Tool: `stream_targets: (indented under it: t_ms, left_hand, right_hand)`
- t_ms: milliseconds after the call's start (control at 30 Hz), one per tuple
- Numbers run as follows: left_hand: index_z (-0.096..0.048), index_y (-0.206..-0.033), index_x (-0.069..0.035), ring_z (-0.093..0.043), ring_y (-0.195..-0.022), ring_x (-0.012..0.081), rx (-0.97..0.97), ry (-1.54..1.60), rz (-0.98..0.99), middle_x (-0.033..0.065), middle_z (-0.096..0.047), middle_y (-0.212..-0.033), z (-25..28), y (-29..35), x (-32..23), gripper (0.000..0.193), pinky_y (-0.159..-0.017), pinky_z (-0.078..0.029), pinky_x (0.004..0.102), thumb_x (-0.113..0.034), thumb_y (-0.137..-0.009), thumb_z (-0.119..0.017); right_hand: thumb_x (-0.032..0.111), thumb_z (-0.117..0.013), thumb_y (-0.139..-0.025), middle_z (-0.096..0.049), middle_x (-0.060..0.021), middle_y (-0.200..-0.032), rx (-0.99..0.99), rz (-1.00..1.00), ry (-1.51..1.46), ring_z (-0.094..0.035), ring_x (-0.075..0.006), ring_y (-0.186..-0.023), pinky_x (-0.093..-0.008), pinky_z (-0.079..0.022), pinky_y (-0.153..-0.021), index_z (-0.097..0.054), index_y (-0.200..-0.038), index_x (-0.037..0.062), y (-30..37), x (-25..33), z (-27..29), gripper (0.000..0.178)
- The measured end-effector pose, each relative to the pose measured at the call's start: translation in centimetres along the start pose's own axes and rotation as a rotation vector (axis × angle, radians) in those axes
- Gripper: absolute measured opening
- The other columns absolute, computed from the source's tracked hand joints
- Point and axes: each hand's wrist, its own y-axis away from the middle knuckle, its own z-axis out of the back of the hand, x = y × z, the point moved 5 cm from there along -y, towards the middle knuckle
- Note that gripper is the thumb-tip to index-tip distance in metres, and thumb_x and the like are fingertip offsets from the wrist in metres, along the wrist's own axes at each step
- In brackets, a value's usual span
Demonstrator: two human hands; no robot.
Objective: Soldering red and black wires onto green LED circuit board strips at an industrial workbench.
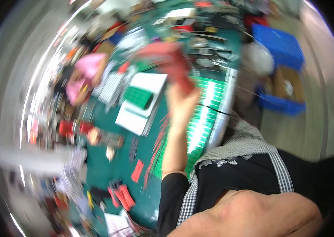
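Gripped in my left hand (182, 104) is a red gun-shaped tool (174, 59), held up over the table and smeared by motion, so its exact kind cannot be told. Under my forearm runs a long green gridded sheet (210, 106) with a bright glare along it. Thin red wires (159, 144) stick out from its left side. Left of the hand, a green gridded block (138, 97) lies on a stack of white boards (132, 119). My right hand is out of view.
Red bundles (137, 171) and dark strands (134, 148) lie on the green table (111, 168). Tools and parts crowd its far end. A person in pink (90, 67) is across the table on the left. Blue crates (279, 47) stand at the right.
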Motion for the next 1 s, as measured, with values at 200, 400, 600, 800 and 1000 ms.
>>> stream_targets:
  t_ms: [200, 400, 600, 800, 1000]
  left_hand:
    - [-0.046, -0.088, 0.004, -0.057, -0.067, 0.0340, 0.120, -0.054, -0.006, 0.0198, -0.055, -0.071, -4.9, 1.4, 0.6, 0.033, -0.060, -0.044, 0.0378, -0.012, -0.063, -0.061]
    - [-0.046, -0.085, 0.005, -0.058, -0.071, 0.0390, 0.133, -0.187, -0.109, 0.0234, -0.056, -0.070, -8.5, 2.2, 2.4, 0.033, -0.059, -0.046, 0.0411, -0.013, -0.063, -0.063]
    - [-0.045, -0.088, 0.005, -0.060, -0.064, 0.0346, 0.030, -0.185, -0.074, 0.0207, -0.056, -0.067, -9.6, 0.6, 4.8, 0.034, -0.056, -0.047, 0.0386, -0.011, -0.063, -0.062]
    - [-0.042, -0.088, 0.005, -0.059, -0.059, 0.0348, -0.176, -0.214, 0.042, 0.0206, -0.055, -0.065, -6.4, -0.8, 5.5, 0.034, -0.053, -0.047, 0.0391, -0.010, -0.063, -0.060]
    - [-0.043, -0.085, 0.007, -0.056, -0.071, 0.0431, 0.060, -0.265, -0.011, 0.0265, -0.056, -0.071, -11.8, 0.0, 1.5, 0.035, -0.061, -0.046, 0.0453, -0.011, -0.061, -0.060]
  right_hand:
    - [0.022, -0.048, -0.088, -0.059, -0.0042, -0.100, 0.364, 0.058, 0.100, -0.056, -0.0131, -0.089, -0.0245, -0.043, -0.079, -0.051, -0.114, 0.0010, -14.9, -0.6, -13.9, 0.034]
    - [0.047, -0.071, -0.068, -0.034, -0.0153, -0.135, 1.141, 0.218, -0.125, -0.036, -0.0247, -0.124, -0.0380, -0.029, -0.102, -0.026, -0.133, -0.0039, -3.0, -0.2, -34.3, 0.095]
    - [0.070, -0.064, -0.057, -0.023, -0.0174, -0.140, 1.151, 0.024, -0.364, -0.029, -0.0312, -0.127, -0.0416, -0.023, -0.105, -0.015, -0.137, -0.0009, -1.9, 0.4, -39.0, 0.117]
    - [0.067, -0.048, -0.073, -0.016, -0.0218, -0.142, 1.443, -0.339, -0.711, -0.023, -0.0331, -0.130, -0.0489, -0.025, -0.102, -0.012, -0.137, -0.0035, -5.3, 4.9, -37.0, 0.102]
    - [0.061, -0.069, -0.058, -0.040, -0.0167, -0.130, 1.085, 0.250, -0.538, -0.039, -0.0283, -0.121, -0.0441, -0.032, -0.098, -0.027, -0.132, -0.0031, -14.5, 2.5, -31.2, 0.106]
